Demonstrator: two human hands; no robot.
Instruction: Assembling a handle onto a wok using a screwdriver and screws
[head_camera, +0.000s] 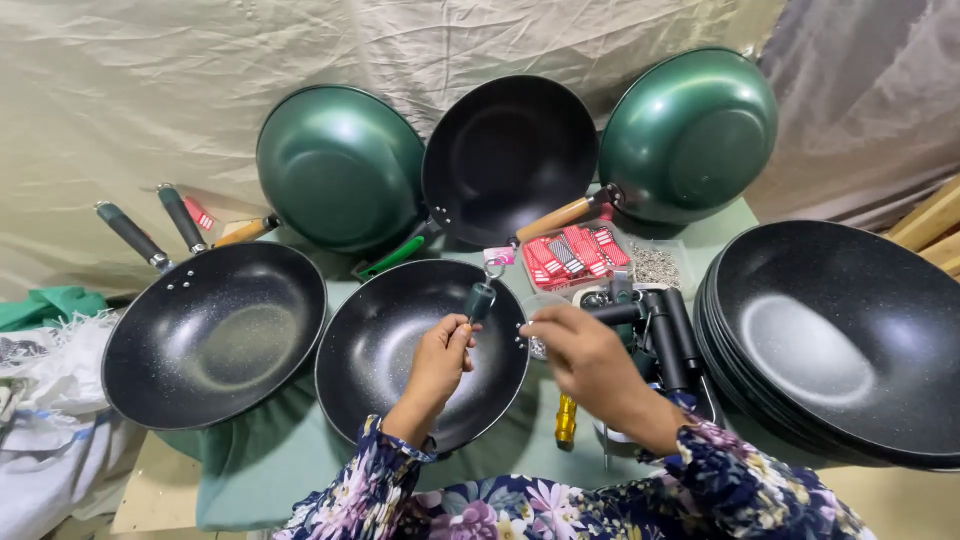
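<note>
Beige sheeting (150, 90) backs a green-clothed table (260, 470). Black centre wok (385, 350) lies there; stacked woks (840, 340) right of it. Over it, left hand (440, 360) pinches a handle (480, 300) upright; right hand (585, 355), fingers curled, grips nothing discernible.

Speckled black woks (215, 335), glossy green wok undersides (340, 165), a pale green table (270, 465) cloth, red-and-white tags (570, 255), a yellow screwdriver handle (566, 422), and floral navy sleeves (480, 505).

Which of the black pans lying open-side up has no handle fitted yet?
The middle pan, directly under both hands. The left hand holds a dark handle above it; the left pan already has its handle.
</note>
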